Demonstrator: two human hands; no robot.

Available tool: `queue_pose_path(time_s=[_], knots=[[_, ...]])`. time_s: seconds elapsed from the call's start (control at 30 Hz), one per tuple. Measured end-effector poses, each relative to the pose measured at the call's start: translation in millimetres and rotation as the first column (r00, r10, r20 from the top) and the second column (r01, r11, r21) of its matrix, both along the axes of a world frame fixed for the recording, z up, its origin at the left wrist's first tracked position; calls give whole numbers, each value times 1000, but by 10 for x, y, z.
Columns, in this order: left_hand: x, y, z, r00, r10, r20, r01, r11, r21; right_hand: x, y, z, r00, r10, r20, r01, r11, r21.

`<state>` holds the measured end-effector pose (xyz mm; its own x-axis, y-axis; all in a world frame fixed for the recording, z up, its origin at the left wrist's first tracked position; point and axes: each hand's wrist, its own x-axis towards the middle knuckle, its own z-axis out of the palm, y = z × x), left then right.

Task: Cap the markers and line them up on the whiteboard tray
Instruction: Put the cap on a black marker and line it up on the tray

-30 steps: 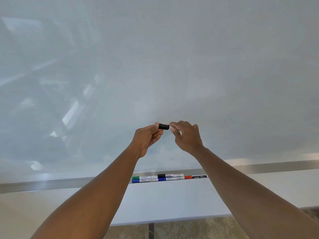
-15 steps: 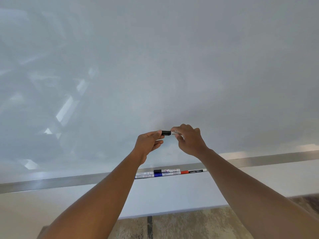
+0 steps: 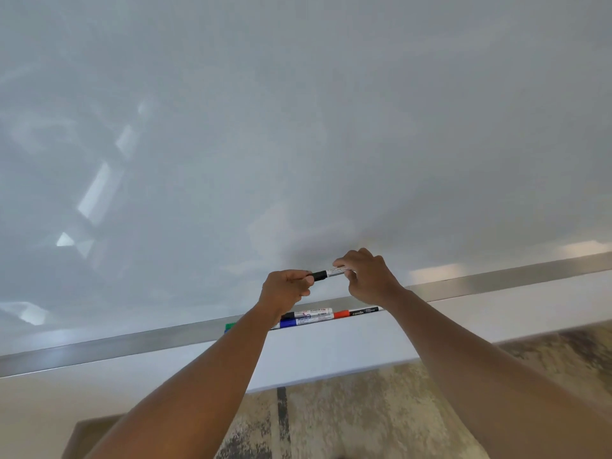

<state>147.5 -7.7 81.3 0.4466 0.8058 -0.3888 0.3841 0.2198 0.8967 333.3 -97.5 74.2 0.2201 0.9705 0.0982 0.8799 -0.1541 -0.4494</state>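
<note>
Both hands lower than a second ago: left hand [image 3: 284, 288] pinching the black cap [image 3: 319, 275], right hand [image 3: 367, 276] gripping the marker [image 3: 336, 272], cap now seated. Beyond, capped markers [image 3: 306, 319] along the tray [image 3: 132, 342] near its middle; laying down likely next.

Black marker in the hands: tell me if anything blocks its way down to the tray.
Partly. The black marker is held above the tray, where other markers already lie directly below. Bare tray to the right of them looks open.
</note>
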Motion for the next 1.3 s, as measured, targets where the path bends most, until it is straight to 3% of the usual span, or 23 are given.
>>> queue_pose_path(time_s=[0.23, 0.53, 0.73, 0.93, 1.3], knots=[[222, -14, -325, 952, -98, -289, 170, 957, 234, 221, -36, -365, 1000, -14, -9, 14, 997, -70], [494, 10, -663, 845, -165, -508, 332, 908, 258, 458, 12, -713, 996, -14, 89, 32, 977, -210], [658, 27, -832, 747, -149, -648, 449, 832, 326, 551, 39, -933, 997, -34, 69, 51, 964, -260], [746, -14, -1010, 694, -119, -711, 502, 788, 358, 607, 46, -1121, 998, -42, 42, 52, 962, -267], [745, -85, -1318, 741, -101, -664, 465, 790, 399, 654, 1, -1349, 999, -34, 9, 35, 963, -266]])
